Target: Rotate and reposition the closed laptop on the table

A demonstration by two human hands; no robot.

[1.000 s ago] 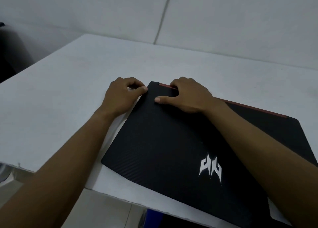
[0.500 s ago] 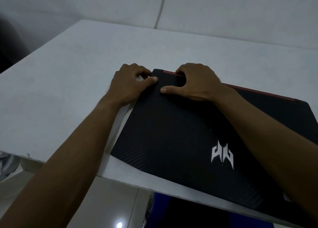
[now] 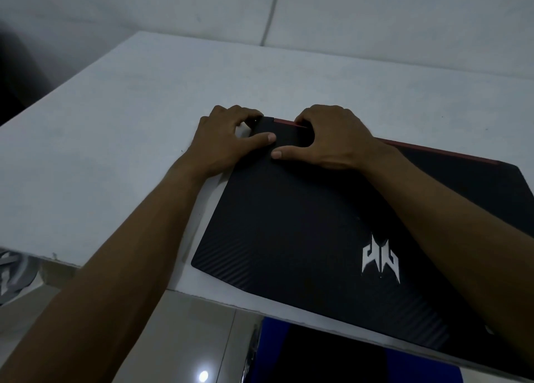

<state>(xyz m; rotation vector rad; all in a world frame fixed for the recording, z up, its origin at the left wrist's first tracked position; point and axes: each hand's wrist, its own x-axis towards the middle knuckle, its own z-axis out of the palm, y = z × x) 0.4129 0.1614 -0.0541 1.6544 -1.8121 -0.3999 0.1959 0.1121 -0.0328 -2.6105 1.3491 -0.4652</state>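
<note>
A closed black laptop (image 3: 303, 226) with a white logo and a red strip along its far edge lies skewed on the white table (image 3: 115, 140), close to the near edge. My left hand (image 3: 222, 142) grips its far left corner, thumb on the lid and fingers curled round the edge. My right hand (image 3: 332, 140) holds the far edge just to the right, thumb flat on the lid and fingers hooked over the red strip. My right forearm crosses the lid and hides part of it.
The table's near edge (image 3: 219, 294) runs diagonally just below the laptop. Beneath it are a tiled floor (image 3: 179, 339) and a blue and black object (image 3: 332, 359). A white wall stands behind the table. Bare tabletop lies to the left and beyond.
My left thumb has slid further onto the lid toward my right thumb. The laptop and both hands keep nearly the same place on the table.
</note>
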